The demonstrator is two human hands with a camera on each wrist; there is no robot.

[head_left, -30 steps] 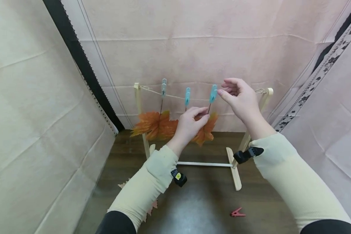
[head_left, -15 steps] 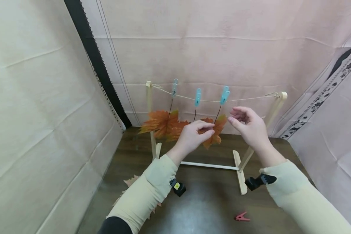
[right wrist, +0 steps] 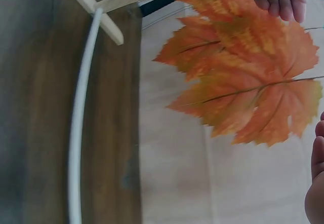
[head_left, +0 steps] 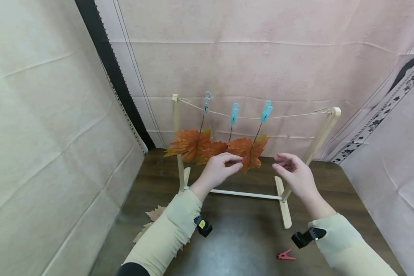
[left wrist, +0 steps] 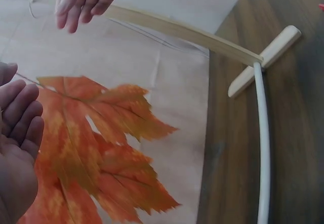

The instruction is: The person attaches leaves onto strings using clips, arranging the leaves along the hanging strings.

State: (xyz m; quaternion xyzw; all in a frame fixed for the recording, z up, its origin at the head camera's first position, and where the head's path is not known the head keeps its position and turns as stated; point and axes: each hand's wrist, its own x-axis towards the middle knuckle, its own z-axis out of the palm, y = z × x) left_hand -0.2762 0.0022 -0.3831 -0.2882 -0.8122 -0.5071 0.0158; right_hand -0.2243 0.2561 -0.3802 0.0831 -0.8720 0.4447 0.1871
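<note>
Three orange maple leaves hang by dark stems from a string in the head view: a left leaf (head_left: 189,142), a middle leaf (head_left: 215,148) and a right leaf (head_left: 251,152). Blue clothespins hold the stems: a left clothespin (head_left: 207,102), a middle clothespin (head_left: 234,113) and a right clothespin (head_left: 266,111). My left hand (head_left: 220,168), fingers relaxed and holding nothing, is in front of the lower leaves; it hides part of them. To the right of the right leaf, my right hand (head_left: 294,174) is loosely bent and holds nothing. The leaves (right wrist: 258,89) fill much of the right wrist view.
The string (head_left: 296,115) runs between wooden posts, with the right post (head_left: 319,140) behind my right hand. A white rod (head_left: 248,194) joins the stand's feet. A red clothespin (head_left: 285,255) lies on the table (head_left: 241,245). Pale leaves (head_left: 155,213) lie partly under my left forearm.
My right hand has come away from the right clothespin and moved down. My left hand has dropped from the right leaf's stem, down and left. The head view has shifted slightly.
</note>
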